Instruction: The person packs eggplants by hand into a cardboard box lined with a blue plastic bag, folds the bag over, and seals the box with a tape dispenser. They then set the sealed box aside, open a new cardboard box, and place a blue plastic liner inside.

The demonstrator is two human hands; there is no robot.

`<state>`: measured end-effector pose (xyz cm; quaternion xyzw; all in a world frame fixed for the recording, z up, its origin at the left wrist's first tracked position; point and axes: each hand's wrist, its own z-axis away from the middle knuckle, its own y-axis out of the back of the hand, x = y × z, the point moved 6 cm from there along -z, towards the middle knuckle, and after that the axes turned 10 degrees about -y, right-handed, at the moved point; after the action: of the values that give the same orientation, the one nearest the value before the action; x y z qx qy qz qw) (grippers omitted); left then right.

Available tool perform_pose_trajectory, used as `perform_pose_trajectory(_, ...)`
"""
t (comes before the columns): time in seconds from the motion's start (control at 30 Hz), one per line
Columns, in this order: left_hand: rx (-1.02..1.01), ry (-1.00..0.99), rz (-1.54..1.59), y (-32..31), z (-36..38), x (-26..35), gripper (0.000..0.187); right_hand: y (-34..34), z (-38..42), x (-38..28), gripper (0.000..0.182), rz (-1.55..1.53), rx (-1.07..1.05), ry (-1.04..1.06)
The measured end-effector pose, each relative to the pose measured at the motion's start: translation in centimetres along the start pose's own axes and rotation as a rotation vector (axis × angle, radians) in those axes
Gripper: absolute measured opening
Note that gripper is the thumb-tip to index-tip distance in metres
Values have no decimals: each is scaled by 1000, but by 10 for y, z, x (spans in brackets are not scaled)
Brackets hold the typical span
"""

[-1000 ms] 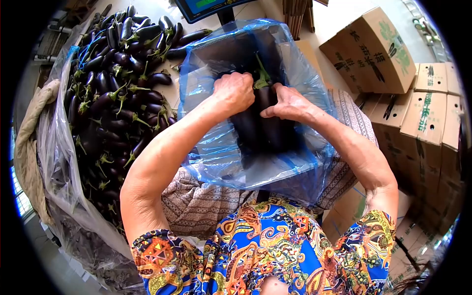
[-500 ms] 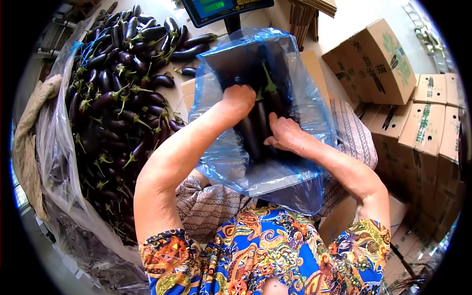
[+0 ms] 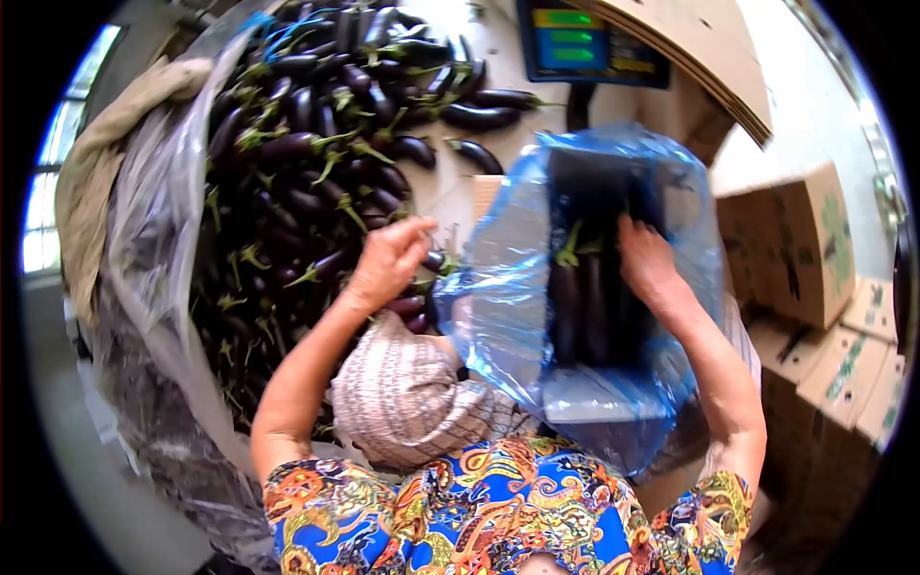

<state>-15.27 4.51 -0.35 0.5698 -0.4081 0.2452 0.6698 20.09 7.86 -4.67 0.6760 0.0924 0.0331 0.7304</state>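
Note:
Inside a box lined with a blue plastic bag (image 3: 494, 307), several eggplants (image 3: 596, 307) lie lengthwise with their green stems toward the far end. My right hand (image 3: 649, 261) reaches into the box at its right side, over the eggplants; its fingers bend down and are blurred, with the tips hidden. To the left, my left hand (image 3: 388, 264) is above the near right edge of the eggplant pile (image 3: 297, 206). Its fingers are loosely bent and apart, with no eggplant in them.
Beyond the box stands a scale display (image 3: 589, 43) with green digits, partly overlapped by flat cardboard (image 3: 700, 48). Printed cartons (image 3: 791, 249) are stacked at the right. Clear plastic sheeting (image 3: 158, 220) borders the pile on the left.
My left hand has left the box and moved left to the pile. My right hand has shifted to the box's far right side. The view has turned left.

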Motion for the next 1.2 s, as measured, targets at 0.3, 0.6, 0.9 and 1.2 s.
perform_pose_trajectory(0.3,56,278,-263,7,69,-169,30,9,8,7,58,67,-292,-2)
perform_pose_trajectory(0.6,302,197,-457,9,-1,-251,32,66,45,-22,40,-62,-267,3)
perform_pose_trajectory(0.9,265,-265,-810,3,-104,-180,40,49,45,-25,32,-175,-392,-57)
perform_pose_trajectory(1.2,-132,-53,-1186,-27,-185,-286,45,34,38,-27,27,-255,-407,-60)
